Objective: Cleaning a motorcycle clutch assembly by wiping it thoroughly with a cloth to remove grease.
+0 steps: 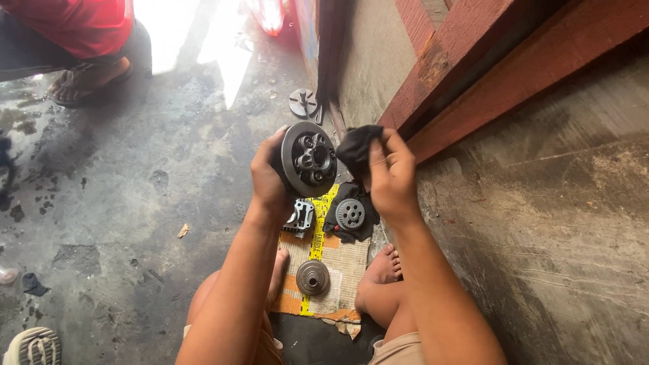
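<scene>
The person squats over a piece of cardboard (341, 267) on the concrete floor (122, 203), bare feet at either side of it. Nearest on the cardboard lies a small round hub (313, 277), flat, its face up. Beyond it sit a small metal housing (300, 217) on the left and a toothed gear (350, 214) resting on a dark cloth (338, 226) on the right.

Above these, the left hand (269, 179) is wrapped around the back of a clutch (309, 159), fingers closed on its rim and body. The clutch is a thick grey metal disc held on edge, well off the floor; its axis runs roughly level, and its open face turns to the right, toward the other hand. That face shows a flat outer ring and a dark centre with several round bosses around a middle hole. The metal looks dull and oily.

The right hand (391, 177) is just beside the clutch's face, fingers pinched shut on a black rag (356, 150), which hangs bunched between the hand and the clutch; whether the rag touches the disc cannot be told.

Farther off, a small plate (302, 103) lies on the floor by the wall (527, 223). At the top left, another person's sandalled foot (84, 81) rests on the concrete.
</scene>
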